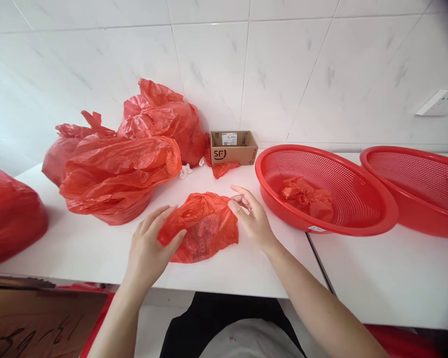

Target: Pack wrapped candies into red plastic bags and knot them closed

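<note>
1. Far left on the white tabletop point(93, 248) sits a bulging red bag point(13, 216), cut off by the edge of the view. Below the tabletop there, I can see brown cardboard point(33, 318) with black handwriting.

2. Next come three filled red plastic bags close together: a paler tied one point(61, 156), a wide one with a loose, rumpled top point(115, 179), and a tall one point(168, 124) against the tiled wall point(212, 64).

3. The left hand point(149, 243) is open, thumb and fingers spread over the near-left edge of a crumpled red plastic bag point(205, 231).

4. That crumpled bag lies low on the tabletop, mid-view, near the person. It's thin, glossy and see-through in places, puckered along its far side, with faint print toward its near edge. It's nearly as deep as it is broad; its slightly longer axis runs left to right, one corner pointing far-right. I can't tell which way its mouth faces.

5. The right hand point(256, 219), well apart from the left, nips that far-right corner between thumb and fingertip.

6. Beyond, near the wall, stands an open cardboard box point(233, 151) marked "SF", red plastic at its base, white scraps point(185, 170) nearby.

7. To the right, a red colander point(317, 221) holds a wadded red bag point(309, 199); another red colander point(425, 191) sits beside it.
</note>
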A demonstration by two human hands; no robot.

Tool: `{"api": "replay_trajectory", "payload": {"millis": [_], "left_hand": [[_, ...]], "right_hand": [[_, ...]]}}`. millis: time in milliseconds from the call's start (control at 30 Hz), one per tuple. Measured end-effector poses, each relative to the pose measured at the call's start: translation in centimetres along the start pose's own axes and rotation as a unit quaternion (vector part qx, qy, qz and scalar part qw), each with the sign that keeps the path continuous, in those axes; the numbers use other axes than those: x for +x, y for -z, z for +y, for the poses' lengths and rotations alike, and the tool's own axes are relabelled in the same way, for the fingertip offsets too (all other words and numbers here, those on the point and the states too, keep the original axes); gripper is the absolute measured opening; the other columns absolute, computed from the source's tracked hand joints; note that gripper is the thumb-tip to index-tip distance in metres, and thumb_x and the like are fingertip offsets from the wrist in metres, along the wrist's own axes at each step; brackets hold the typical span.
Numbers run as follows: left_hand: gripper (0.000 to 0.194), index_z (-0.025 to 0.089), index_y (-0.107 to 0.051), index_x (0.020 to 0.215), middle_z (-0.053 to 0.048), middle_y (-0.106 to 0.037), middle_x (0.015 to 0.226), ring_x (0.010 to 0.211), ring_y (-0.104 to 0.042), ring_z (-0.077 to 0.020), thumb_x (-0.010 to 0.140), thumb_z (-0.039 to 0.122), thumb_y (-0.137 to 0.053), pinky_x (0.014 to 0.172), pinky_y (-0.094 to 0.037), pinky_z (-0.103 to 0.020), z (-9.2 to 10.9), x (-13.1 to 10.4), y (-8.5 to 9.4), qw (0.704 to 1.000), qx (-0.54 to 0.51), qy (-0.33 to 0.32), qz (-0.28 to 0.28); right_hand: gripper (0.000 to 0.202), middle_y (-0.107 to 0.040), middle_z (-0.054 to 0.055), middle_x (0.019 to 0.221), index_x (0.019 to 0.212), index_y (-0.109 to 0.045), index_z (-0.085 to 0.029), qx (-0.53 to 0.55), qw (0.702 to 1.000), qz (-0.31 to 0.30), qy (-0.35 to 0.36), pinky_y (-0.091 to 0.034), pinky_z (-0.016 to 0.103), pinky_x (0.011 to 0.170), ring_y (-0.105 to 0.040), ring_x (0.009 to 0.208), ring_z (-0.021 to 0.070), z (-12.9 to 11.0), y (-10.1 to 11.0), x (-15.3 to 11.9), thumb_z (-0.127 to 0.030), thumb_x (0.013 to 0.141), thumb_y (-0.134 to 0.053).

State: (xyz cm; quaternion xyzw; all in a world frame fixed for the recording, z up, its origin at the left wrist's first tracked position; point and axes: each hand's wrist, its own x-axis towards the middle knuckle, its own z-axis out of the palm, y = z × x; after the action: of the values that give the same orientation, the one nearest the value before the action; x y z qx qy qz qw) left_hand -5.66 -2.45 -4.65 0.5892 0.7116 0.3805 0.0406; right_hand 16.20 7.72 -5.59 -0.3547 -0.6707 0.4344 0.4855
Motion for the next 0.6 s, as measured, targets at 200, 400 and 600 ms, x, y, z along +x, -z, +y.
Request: {"api": "replay_trajectory", "payload": {"millis": [200,400,600], "left_hand": [[0.015,0.026,-0.076,0.084,-0.003,-0.073,0.085,0.090,-0.063,-0.0281,0.073,0.035,-0.071,0.091,-0.046,-0.042,0.2,3.0,-1.2,0.992,-0.116,0.054,-0.014],[0.033,0.019,-0.065,0.102,-0.004,-0.069,0.098,0.086,-0.062,-0.0179,0.092,0.047,-0.050,0.072,-0.050,-0.028,-0.3,3.6,0.5,0.938,-0.293,0.103,0.155],[0.021,0.022,-0.070,0.089,0.000,-0.066,0.081,0.079,-0.059,-0.0154,0.086,0.042,-0.063,0.072,-0.047,-0.026,2.0,3.5,0.8,0.925,-0.339,0.071,0.157]], "right_hand": [[0.018,-0.069,0.004,0.092,0.095,-0.066,-0.022,-0.113,0.992,-0.051,0.017,-0.049,0.033,0.080,-0.063,0.086,0.0190,0.5,0.4,0.5,-0.038,0.090,-0.060],[0.015,-0.065,0.007,0.095,0.096,-0.057,-0.020,-0.136,0.982,0.115,0.059,-0.049,0.036,0.081,-0.061,0.089,0.0215,-0.1,1.8,0.9,-0.031,0.096,-0.047],[0.023,-0.063,0.012,0.117,0.114,-0.059,-0.020,-0.198,0.913,0.041,0.355,-0.047,0.039,0.097,-0.058,0.113,0.0221,-5.2,-1.4,-0.1,-0.015,0.093,-0.051]]}}
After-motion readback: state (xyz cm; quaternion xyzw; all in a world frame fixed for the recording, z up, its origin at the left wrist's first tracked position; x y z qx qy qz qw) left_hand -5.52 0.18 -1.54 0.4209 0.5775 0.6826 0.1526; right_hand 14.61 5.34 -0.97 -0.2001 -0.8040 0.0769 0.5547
